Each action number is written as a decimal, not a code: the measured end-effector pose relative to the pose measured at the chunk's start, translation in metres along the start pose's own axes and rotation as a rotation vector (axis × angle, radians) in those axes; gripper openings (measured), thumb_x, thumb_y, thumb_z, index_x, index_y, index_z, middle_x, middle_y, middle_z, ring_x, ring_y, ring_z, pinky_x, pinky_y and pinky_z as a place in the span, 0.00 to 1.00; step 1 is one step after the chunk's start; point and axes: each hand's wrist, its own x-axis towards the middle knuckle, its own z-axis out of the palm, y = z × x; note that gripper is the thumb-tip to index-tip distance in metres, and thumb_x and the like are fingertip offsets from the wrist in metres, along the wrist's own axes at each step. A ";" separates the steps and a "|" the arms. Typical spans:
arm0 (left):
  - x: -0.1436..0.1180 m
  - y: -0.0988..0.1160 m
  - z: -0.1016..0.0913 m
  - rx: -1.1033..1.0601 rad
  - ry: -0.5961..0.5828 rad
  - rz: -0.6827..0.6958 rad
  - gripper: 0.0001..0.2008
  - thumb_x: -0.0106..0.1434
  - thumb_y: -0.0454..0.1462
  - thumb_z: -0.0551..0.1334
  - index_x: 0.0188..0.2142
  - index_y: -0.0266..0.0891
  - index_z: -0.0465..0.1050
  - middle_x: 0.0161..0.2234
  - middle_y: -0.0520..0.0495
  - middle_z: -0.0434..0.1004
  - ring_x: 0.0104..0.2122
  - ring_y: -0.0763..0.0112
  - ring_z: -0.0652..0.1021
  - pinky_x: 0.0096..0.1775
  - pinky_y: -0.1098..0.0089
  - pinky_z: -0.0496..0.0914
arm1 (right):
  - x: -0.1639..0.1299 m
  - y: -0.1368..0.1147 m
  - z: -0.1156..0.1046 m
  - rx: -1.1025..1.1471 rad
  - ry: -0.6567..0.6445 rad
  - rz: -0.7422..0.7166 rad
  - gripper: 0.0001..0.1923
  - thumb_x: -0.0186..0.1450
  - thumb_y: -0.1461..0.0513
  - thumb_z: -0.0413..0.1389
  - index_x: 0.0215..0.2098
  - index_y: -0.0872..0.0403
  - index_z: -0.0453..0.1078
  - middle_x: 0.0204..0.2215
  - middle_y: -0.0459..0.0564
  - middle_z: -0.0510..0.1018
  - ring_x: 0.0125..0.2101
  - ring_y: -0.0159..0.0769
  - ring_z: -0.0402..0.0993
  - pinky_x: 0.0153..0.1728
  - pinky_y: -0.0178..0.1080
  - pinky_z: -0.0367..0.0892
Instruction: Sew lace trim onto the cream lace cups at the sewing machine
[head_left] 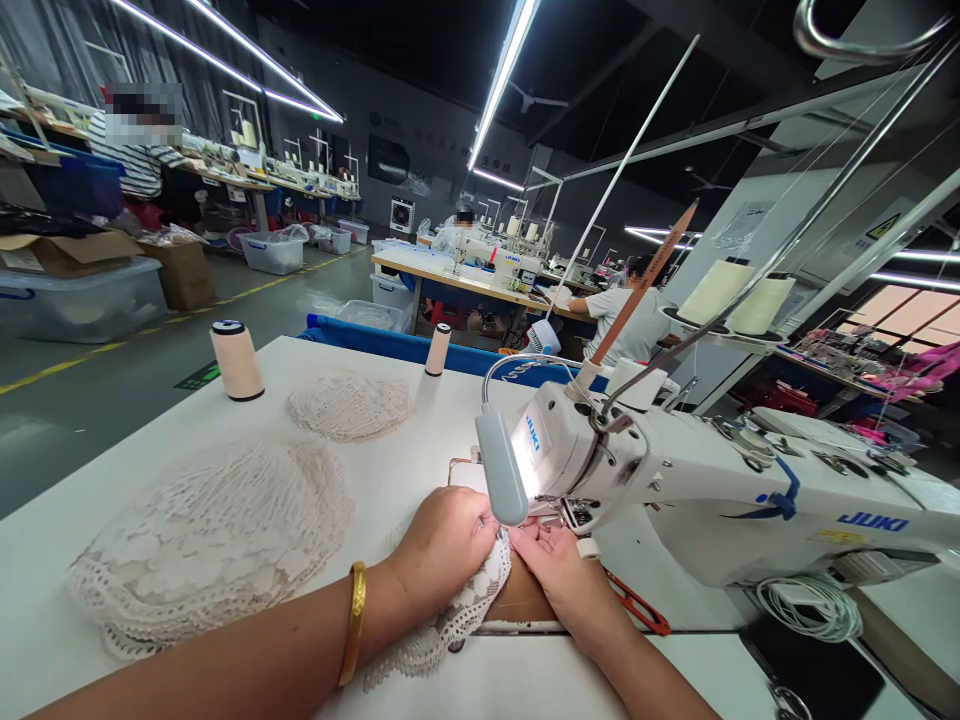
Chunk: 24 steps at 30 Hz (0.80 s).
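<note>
My left hand (442, 550) presses down on a piece of white lace (469, 605) in front of the needle area of a white JUKI sewing machine (675, 490). A gold bangle sits on that wrist. My right hand (562, 565) lies flat beside it, fingers on the same lace right under the machine head. A small lamp (501, 465) on a flexible neck lights the spot and hides the needle.
Two heaps of lace pieces (217, 530) (351, 405) lie on the white table to the left. Thread spools (236, 360) (438, 350) stand at the far edge. Red-handled scissors (637, 605) rest by my right wrist. Other people work at benches beyond.
</note>
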 end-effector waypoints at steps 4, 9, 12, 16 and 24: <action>0.002 -0.001 0.003 0.020 0.004 0.008 0.15 0.63 0.31 0.59 0.24 0.42 0.54 0.24 0.54 0.62 0.27 0.70 0.63 0.31 0.70 0.57 | 0.001 0.000 0.003 0.001 0.011 0.000 0.33 0.56 0.34 0.70 0.42 0.52 0.83 0.42 0.58 0.89 0.46 0.57 0.86 0.48 0.51 0.80; 0.003 -0.002 0.002 0.045 -0.009 0.042 0.16 0.64 0.31 0.60 0.24 0.42 0.53 0.24 0.55 0.61 0.27 0.70 0.61 0.32 0.69 0.57 | 0.002 -0.006 0.008 -0.008 0.038 -0.021 0.34 0.53 0.32 0.71 0.38 0.51 0.81 0.40 0.57 0.89 0.45 0.57 0.85 0.48 0.50 0.79; 0.002 0.000 0.000 0.054 -0.024 0.068 0.15 0.65 0.31 0.59 0.25 0.42 0.55 0.25 0.54 0.63 0.28 0.69 0.63 0.33 0.69 0.58 | 0.003 -0.011 0.008 -0.033 0.049 -0.029 0.32 0.54 0.34 0.71 0.37 0.51 0.81 0.37 0.55 0.88 0.43 0.56 0.85 0.47 0.50 0.79; 0.001 0.001 -0.001 0.063 -0.026 0.085 0.15 0.66 0.31 0.58 0.25 0.42 0.53 0.25 0.54 0.63 0.28 0.69 0.63 0.32 0.70 0.58 | 0.004 -0.015 0.008 -0.079 0.070 -0.040 0.28 0.53 0.38 0.72 0.33 0.52 0.80 0.33 0.54 0.87 0.43 0.55 0.85 0.48 0.48 0.78; 0.002 0.000 0.002 0.094 0.010 0.093 0.18 0.64 0.30 0.58 0.24 0.43 0.49 0.23 0.56 0.54 0.27 0.69 0.56 0.31 0.69 0.55 | 0.004 -0.013 0.007 -0.133 0.082 -0.058 0.23 0.57 0.41 0.71 0.33 0.51 0.80 0.29 0.52 0.85 0.39 0.52 0.84 0.44 0.46 0.77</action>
